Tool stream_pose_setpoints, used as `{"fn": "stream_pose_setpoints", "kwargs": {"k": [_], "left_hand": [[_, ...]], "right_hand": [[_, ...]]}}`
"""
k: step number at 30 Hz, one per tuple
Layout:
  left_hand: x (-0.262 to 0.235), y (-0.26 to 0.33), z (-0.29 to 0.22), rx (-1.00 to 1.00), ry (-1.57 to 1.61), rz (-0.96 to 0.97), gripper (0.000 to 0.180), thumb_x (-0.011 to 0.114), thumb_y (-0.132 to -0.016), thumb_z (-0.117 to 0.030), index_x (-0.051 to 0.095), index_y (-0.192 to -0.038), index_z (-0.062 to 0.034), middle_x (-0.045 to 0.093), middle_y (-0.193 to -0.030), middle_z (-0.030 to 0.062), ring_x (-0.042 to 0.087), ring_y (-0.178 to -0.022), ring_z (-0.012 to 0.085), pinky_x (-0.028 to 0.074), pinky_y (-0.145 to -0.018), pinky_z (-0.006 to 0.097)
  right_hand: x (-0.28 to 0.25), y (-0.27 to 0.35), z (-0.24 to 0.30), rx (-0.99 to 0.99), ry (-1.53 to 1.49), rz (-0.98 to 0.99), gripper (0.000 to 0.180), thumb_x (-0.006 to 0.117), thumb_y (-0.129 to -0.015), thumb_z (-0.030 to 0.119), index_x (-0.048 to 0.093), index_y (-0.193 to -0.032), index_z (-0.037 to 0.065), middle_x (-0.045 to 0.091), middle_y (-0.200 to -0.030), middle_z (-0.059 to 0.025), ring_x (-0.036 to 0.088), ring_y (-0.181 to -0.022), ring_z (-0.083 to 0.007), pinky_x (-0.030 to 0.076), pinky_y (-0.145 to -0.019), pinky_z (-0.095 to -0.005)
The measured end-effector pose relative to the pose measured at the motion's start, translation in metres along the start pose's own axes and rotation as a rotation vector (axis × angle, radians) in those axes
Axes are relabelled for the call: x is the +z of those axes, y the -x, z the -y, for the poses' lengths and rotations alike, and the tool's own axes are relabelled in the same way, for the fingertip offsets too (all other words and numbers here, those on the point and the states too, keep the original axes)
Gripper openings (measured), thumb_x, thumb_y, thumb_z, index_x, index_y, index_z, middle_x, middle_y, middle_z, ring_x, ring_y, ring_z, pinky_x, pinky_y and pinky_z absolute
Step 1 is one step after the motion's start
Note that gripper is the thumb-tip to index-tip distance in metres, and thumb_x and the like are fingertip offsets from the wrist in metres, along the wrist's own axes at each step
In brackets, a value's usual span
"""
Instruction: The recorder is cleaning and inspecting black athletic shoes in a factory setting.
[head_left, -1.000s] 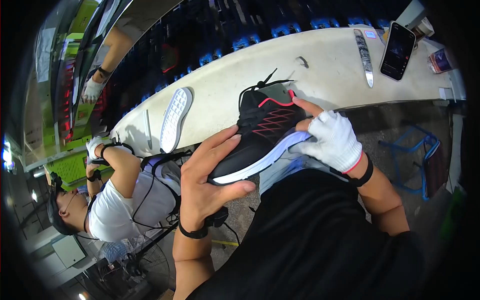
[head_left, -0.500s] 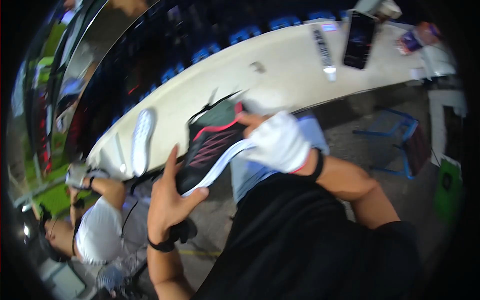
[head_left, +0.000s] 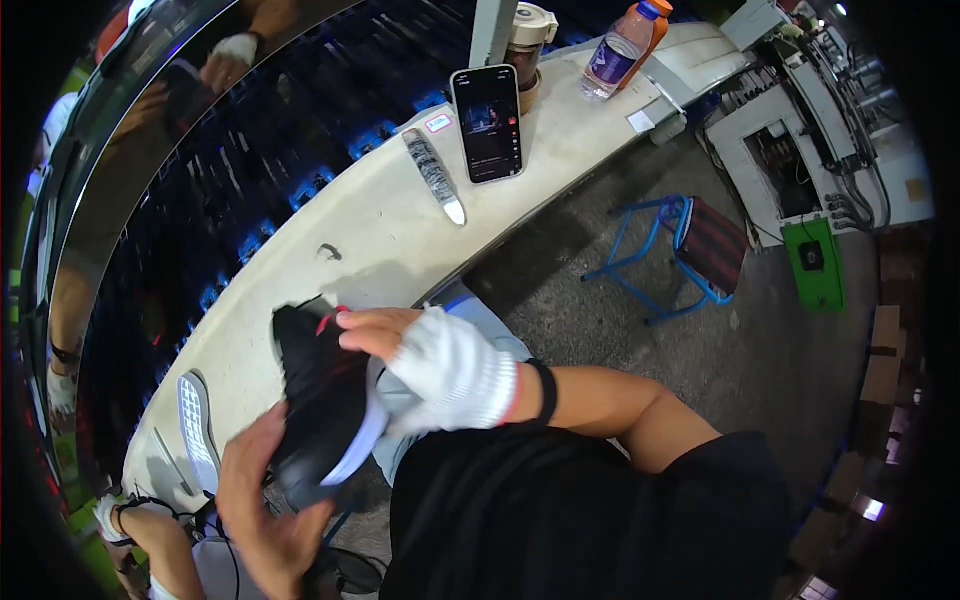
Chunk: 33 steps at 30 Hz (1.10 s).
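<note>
A black shoe (head_left: 325, 390) with red trim at its collar and a pale sole edge is held in front of me, blurred by motion. My left hand (head_left: 262, 505), bare and also blurred, cups the toe with fingers and thumb on either side. Up at the collar, my right hand (head_left: 440, 365), in a white knit glove with bare fingertips, grips the heel end. Its palm hides part of the sole. A loose white-and-grey shoe sole (head_left: 197, 430) lies on the pale ledge (head_left: 390, 235) to the left of the shoe.
Along the ledge are a knife with a wrapped handle (head_left: 433, 175), a phone (head_left: 488, 130), a lidded jar (head_left: 530, 45) and a drink bottle (head_left: 612, 65). A dark conveyor (head_left: 215, 200) runs behind. Right stands a blue-framed stool (head_left: 690, 250). A co-worker's gloved hand (head_left: 110, 520) shows lower left.
My view has swung right, so the ledge's things sit further left in it. The shoe has turned in my hands, showing less of its side. My left thumb has moved toward the toe tip.
</note>
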<state>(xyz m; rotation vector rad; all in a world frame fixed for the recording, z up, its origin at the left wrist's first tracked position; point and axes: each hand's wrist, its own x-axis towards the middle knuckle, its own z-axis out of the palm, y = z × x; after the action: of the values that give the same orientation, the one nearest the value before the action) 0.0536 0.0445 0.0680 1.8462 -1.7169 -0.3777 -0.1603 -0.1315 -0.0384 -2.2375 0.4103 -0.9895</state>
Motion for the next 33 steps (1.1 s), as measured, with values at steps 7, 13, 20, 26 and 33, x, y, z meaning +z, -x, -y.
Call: {"fn": "stream_pose_setpoints", "kwargs": {"k": [7, 13, 20, 26, 33], "left_hand": [[0.140, -0.012, 0.020, 0.160, 0.273, -0.511, 0.055, 0.100, -0.071, -0.014, 0.060, -0.109, -0.0093, 0.060, -0.099, 0.0113, 0.060, -0.091, 0.0311, 0.051, -0.079, 0.041], [0.131, -0.024, 0.006, 0.125, 0.355, -0.493, 0.044, 0.097, -0.073, -0.007, 0.061, -0.099, -0.0059, 0.063, -0.090, 0.0120, 0.063, -0.078, 0.0294, 0.050, -0.066, 0.037], [0.121, -0.009, 0.011, 0.348, 0.301, -0.513, 0.040, 0.093, -0.071, 0.003, 0.057, -0.081, -0.0098, 0.059, -0.081, 0.0083, 0.059, -0.070, 0.0252, 0.045, -0.059, 0.036], [0.115, -0.021, 0.018, 0.193, 0.239, -0.560, 0.057, 0.098, -0.079, -0.021, 0.059, -0.118, -0.0030, 0.060, -0.106, 0.0156, 0.060, -0.096, 0.0314, 0.051, -0.081, 0.040], [0.134, 0.001, 0.030, 0.055, 0.566, -0.560, 0.054, 0.100, -0.080, -0.022, 0.056, -0.107, -0.0058, 0.058, -0.095, 0.0100, 0.056, -0.084, 0.0224, 0.047, -0.074, 0.034]], "right_hand": [[-0.059, -0.035, 0.020, -0.087, -0.107, -0.042, 0.085, 0.098, -0.070, 0.057, 0.068, -0.130, 0.005, 0.073, -0.136, -0.0199, 0.077, -0.112, -0.0365, 0.063, -0.091, -0.0418], [-0.061, -0.038, 0.021, -0.080, -0.020, 0.002, 0.087, 0.102, -0.059, 0.057, 0.072, -0.120, 0.003, 0.080, -0.117, -0.0164, 0.080, -0.108, -0.0334, 0.063, -0.088, -0.0387], [-0.060, -0.049, 0.023, -0.043, 0.020, 0.042, 0.087, 0.108, -0.055, 0.045, 0.070, -0.119, 0.001, 0.078, -0.118, -0.0169, 0.077, -0.106, -0.0290, 0.060, -0.095, -0.0369], [-0.055, -0.043, 0.033, 0.028, 0.041, 0.052, 0.092, 0.104, -0.060, 0.056, 0.066, -0.121, -0.002, 0.076, -0.118, -0.0201, 0.076, -0.108, -0.0300, 0.059, -0.098, -0.0401], [-0.039, -0.052, 0.055, -0.026, 0.049, 0.059, 0.080, 0.104, -0.063, 0.050, 0.069, -0.118, 0.003, 0.078, -0.115, -0.0176, 0.078, -0.107, -0.0348, 0.063, -0.090, -0.0428]]}}
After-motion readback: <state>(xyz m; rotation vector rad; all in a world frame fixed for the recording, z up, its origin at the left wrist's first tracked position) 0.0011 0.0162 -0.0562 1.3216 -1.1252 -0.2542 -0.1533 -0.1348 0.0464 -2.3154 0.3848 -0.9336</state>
